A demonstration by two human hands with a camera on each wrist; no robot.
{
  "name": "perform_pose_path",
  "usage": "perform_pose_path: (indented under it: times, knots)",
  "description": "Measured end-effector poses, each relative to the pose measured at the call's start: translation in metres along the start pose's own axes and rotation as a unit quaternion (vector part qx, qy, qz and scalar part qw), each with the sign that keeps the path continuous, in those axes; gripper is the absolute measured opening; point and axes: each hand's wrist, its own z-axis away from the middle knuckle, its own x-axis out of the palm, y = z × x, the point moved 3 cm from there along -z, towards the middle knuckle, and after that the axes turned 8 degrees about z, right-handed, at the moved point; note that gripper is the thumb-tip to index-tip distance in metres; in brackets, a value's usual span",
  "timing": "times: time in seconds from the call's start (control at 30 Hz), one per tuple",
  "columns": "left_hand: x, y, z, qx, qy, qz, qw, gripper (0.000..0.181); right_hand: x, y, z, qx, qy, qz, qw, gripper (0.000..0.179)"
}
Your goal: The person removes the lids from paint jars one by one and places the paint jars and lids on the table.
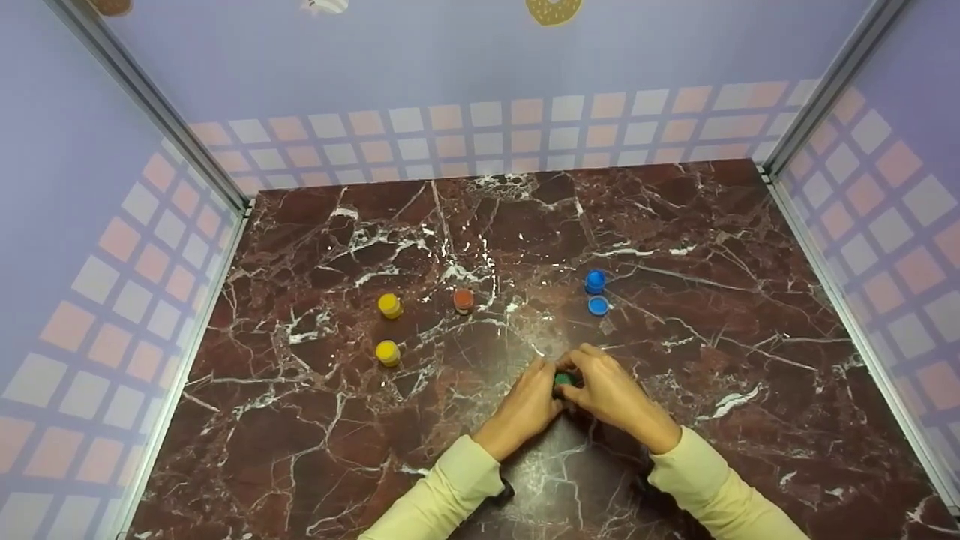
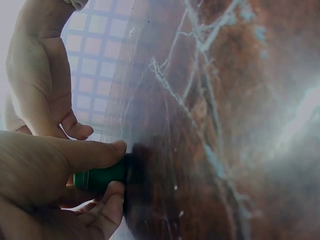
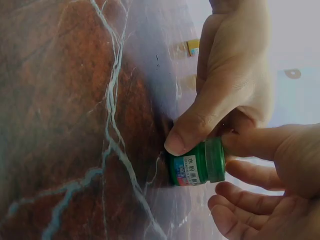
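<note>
A small green paint jar (image 3: 187,169) with a printed label stands on the table between the two hands. My left hand (image 1: 531,401) grips its body near the tabletop, thumb and finger on either side. From the other side, my right hand (image 1: 611,390) holds the jar's green lid (image 3: 215,160) between thumb and fingers. In the head view only a bit of green shows between the fingers. Beyond the hands stands a blue paint jar (image 1: 595,280), with a blue lid (image 1: 598,305) lying just in front of it.
Two yellow paint jars (image 1: 389,305) stand to the left, one nearer than the other. An orange-red paint jar (image 1: 463,301) is between them and the blue one. Panels with a checked pattern (image 1: 525,127) enclose the dark marbled table (image 1: 300,420) at the back and sides.
</note>
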Motion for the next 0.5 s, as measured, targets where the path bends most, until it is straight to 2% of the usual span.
perform_pose_path:
  times: [0.2,0.37,0.5]
  knots:
    - [0.0001,-0.0012,0.0,-0.004,0.006,0.014,0.9999,0.043,0.0021,-0.0037,0.0004,0.006,0.008,0.018,0.9998,0.027]
    - [0.0004,-0.0033,-0.0013,-0.011,0.013,0.034,0.9993,0.043,0.0046,-0.0068,0.001,0.023,0.034,0.038,0.9984,0.028]
    - [0.0003,-0.0046,-0.0011,-0.004,0.022,0.041,0.9989,0.038,0.0068,-0.0096,0.0028,0.026,0.055,0.063,0.9961,0.029]
